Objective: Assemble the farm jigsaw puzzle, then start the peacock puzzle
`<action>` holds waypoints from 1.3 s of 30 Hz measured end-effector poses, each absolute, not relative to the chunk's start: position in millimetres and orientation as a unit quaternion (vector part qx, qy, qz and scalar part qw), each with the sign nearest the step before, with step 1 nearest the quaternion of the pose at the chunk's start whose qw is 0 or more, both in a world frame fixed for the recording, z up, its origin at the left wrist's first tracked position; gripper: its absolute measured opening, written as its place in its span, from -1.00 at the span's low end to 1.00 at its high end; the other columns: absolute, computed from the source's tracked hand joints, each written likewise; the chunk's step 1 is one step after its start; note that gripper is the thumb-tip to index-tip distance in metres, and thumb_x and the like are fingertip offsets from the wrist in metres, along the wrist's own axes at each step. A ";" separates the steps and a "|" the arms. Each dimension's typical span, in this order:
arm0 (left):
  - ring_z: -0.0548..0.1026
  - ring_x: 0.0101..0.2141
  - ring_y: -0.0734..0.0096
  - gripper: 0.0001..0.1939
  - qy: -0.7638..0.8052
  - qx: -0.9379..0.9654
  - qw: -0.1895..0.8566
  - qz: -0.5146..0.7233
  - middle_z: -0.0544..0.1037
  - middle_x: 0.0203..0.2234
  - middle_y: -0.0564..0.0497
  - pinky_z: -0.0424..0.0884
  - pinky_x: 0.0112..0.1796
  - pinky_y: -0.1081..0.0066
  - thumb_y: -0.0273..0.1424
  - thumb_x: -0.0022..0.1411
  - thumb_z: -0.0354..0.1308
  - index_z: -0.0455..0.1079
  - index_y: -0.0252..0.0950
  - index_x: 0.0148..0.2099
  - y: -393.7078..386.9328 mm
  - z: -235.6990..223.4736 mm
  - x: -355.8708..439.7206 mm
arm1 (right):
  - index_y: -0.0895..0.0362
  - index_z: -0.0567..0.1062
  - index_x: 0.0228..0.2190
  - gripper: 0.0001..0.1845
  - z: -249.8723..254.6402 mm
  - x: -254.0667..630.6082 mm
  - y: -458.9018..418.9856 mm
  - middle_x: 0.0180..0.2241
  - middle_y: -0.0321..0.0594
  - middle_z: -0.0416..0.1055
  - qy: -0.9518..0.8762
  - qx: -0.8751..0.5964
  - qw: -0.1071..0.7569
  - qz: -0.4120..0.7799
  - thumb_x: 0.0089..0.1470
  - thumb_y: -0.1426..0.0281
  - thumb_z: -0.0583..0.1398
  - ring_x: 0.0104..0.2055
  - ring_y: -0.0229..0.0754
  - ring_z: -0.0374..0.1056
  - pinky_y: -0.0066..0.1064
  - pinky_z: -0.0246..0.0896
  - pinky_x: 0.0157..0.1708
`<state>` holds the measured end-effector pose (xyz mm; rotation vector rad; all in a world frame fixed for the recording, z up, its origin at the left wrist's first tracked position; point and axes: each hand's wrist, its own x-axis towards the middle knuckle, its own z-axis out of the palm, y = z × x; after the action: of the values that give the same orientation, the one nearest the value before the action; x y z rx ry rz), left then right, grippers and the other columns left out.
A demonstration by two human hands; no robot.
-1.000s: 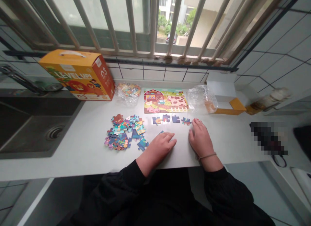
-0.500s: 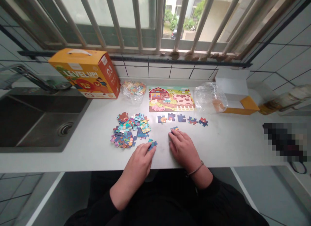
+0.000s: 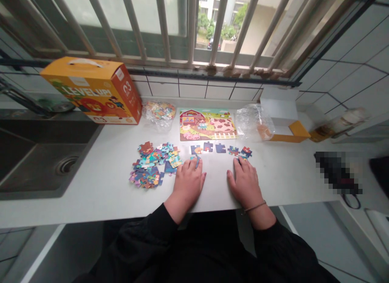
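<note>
My left hand (image 3: 189, 181) lies palm down, fingers stretched out, over a mostly hidden jigsaw piece (image 3: 193, 157) with a blue edge. Palm down farther right, my right hand (image 3: 245, 181) has its fingertips on another jigsaw piece (image 3: 242, 157) and its thumb apart. Just beyond the hands runs a row of several loose pieces, among them a dark blue piece (image 3: 220, 148) and a red and blue piece (image 3: 246, 152). To the left of my left hand is a heap of mixed jigsaw pieces (image 3: 154, 159).
A farm picture board (image 3: 208, 125) lies behind the row. Left of it are a bag of pieces (image 3: 159, 112) and an orange carton (image 3: 94, 94); right, a clear plastic bag (image 3: 253, 121) and an open box (image 3: 285, 133). A sink (image 3: 60, 189) borders the counter's left.
My left hand has moved forward and flattened over its piece. My right hand has slid right with its piece, up to the row's right end. The view has shifted slightly.
</note>
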<state>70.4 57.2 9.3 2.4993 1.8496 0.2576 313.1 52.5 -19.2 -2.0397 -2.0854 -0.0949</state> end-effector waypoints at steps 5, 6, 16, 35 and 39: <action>0.38 0.35 -0.13 -0.40 0.589 0.801 0.012 0.104 0.42 0.43 -0.28 0.33 0.34 -0.09 -0.20 0.59 0.06 0.31 -0.35 0.52 59.4 2.6 77.4 | 0.22 0.33 0.44 -0.34 -20.5 312.1 62.8 0.52 0.11 0.19 -0.721 -0.684 0.113 -0.005 0.50 0.15 0.00 0.54 0.28 0.08 0.31 0.03 0.48; 0.37 0.37 -0.11 -0.40 0.582 0.805 0.012 0.114 0.40 0.44 -0.27 0.31 0.37 -0.07 -0.20 0.60 0.05 0.29 -0.36 0.53 58.1 1.8 76.2 | 0.21 0.33 0.44 -0.34 -21.0 311.5 63.2 0.52 0.12 0.18 -0.719 -0.684 0.122 -0.009 0.49 0.16 0.01 0.55 0.30 0.06 0.33 0.04 0.47; 0.32 0.45 -0.28 -0.45 0.659 0.736 -0.046 0.150 0.35 0.45 -0.47 0.22 0.42 -0.26 -0.29 0.56 0.05 0.34 -0.47 0.44 40.3 -3.1 12.4 | 0.16 0.27 0.47 -0.36 -16.1 274.8 38.6 0.56 0.04 0.11 -0.800 -0.564 0.203 -0.009 0.48 0.26 0.12 0.63 0.23 -0.08 0.19 0.04 0.51; 0.31 0.44 -0.40 -0.48 0.607 0.780 -0.035 0.147 0.28 0.48 -0.50 0.31 0.36 -0.32 -0.27 0.54 0.15 0.41 -0.38 0.42 9.0 -4.5 -6.5 | -0.07 0.42 0.40 -0.47 1.3 233.8 5.9 0.47 -0.22 0.33 -0.882 -0.444 0.128 0.087 0.48 0.37 0.13 0.51 0.09 0.22 0.13 0.06 0.49; 0.35 0.41 -0.38 -0.51 0.589 0.797 -0.038 0.129 0.33 0.46 -0.43 0.30 0.37 -0.31 -0.26 0.54 0.15 0.46 -0.33 0.40 3.1 -2.8 -1.8 | -0.01 0.45 0.38 -0.49 -4.1 257.0 3.4 0.46 -0.17 0.34 -0.843 -0.521 0.127 0.041 0.49 0.39 0.09 0.50 0.14 0.24 0.12 0.12 0.45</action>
<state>-1.8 3.1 -2.8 2.5642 1.8975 0.4139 257.0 3.4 -4.1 -1.5162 -2.4536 0.1197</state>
